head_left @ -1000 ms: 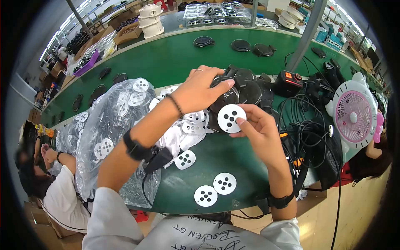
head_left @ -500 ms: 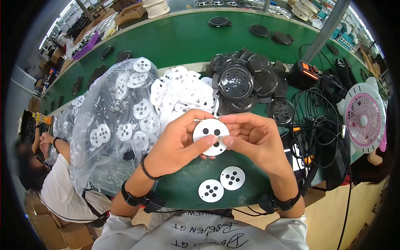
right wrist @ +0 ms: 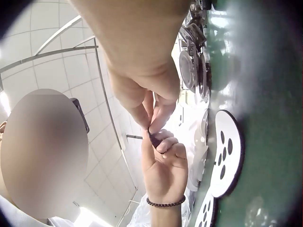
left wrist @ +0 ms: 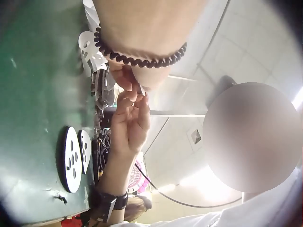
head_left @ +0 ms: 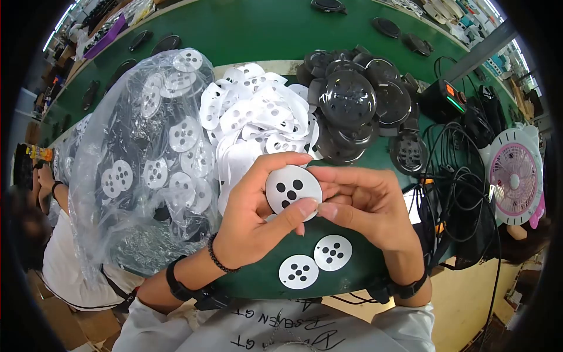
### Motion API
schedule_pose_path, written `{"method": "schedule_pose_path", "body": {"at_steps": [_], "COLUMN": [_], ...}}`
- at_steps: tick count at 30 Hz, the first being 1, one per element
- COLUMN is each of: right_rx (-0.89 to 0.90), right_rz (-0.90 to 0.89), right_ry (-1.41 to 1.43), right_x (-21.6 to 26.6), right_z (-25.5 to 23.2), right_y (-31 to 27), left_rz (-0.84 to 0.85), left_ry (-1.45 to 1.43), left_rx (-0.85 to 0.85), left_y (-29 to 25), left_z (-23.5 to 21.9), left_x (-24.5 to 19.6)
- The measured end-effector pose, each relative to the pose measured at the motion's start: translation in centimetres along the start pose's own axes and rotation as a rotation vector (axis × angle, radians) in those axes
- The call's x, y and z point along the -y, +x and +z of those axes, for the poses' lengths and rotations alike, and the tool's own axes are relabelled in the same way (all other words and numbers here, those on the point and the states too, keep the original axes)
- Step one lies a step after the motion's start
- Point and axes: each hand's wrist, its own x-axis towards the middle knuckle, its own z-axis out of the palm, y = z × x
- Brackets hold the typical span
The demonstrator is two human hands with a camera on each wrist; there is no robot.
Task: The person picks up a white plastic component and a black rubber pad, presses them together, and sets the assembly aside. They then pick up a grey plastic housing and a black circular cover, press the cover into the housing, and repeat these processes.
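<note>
In the head view both hands meet over the green table, holding a thin white disc (head_left: 288, 179) with several round dark holes. My left hand (head_left: 252, 217) grips its left side, thumb on the face and fingers behind. My right hand (head_left: 372, 214) pinches the right edge between thumb and fingers. Seen edge-on in the right wrist view, the disc (right wrist: 155, 140) has a dark side. Two similar white discs lie below the hands, a left one (head_left: 299, 271) and a right one (head_left: 333, 253), edges close together.
Beyond the hands lies a heap of white discs (head_left: 258, 111), with black round plastic parts (head_left: 349, 100) piled to its right. A clear plastic bag (head_left: 141, 170) of discs sits at left. Cables (head_left: 448, 170), a black box (head_left: 443, 100) and a pink-white fan (head_left: 516, 176) stand at right.
My left hand has come back from the black parts to the disc that my right hand held, and both now hold it nearer my body. The head view has tilted down.
</note>
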Motion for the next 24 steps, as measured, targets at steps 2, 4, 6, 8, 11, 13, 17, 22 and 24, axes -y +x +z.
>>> {"method": "schedule_pose_path", "body": {"at_steps": [2, 4, 6, 8, 11, 13, 17, 22, 24], "right_rx": [0.005, -0.002, -0.007, -0.006, -0.036, -0.033, -0.04, -0.037, -0.036], "right_rz": [-0.011, -0.011, -0.012, -0.006, -0.008, -0.017, -0.019, -0.008, -0.013], "right_ry": [0.001, -0.002, -0.006, -0.009, -0.013, -0.029, -0.065, -0.059, -0.058], "right_x": [-0.15, -0.34, -0.37, -0.18, -0.21, -0.3, -0.32, -0.35, -0.41], "right_z": [-0.17, -0.24, -0.25, -0.18, 0.05, 0.06, 0.05, -0.07, -0.04], "right_y": [0.07, 0.02, 0.0, -0.01, -0.02, 0.01, -0.02, -0.04, -0.01], "left_rz": [-0.026, -0.082, -0.092, -0.102, -0.118, -0.136, -0.126, -0.12, -0.124], "left_ry": [-0.044, -0.049, -0.065, -0.08, -0.092, -0.066, -0.106, -0.044, -0.056], "left_rx": [0.001, 0.001, 0.001, 0.002, 0.005, -0.004, -0.02, -0.013, -0.005], "left_y": [0.08, 0.15, 0.19, 0.23, 0.32, 0.4, 0.07, 0.29, 0.33], "left_z": [-0.16, -0.41, -0.42, -0.41, -0.25, -0.07, -0.03, -0.39, -0.47], "left_x": [-0.08, 0.07, 0.25, 0.27, 0.05, 0.03, 0.52, 0.71, 0.77]}}
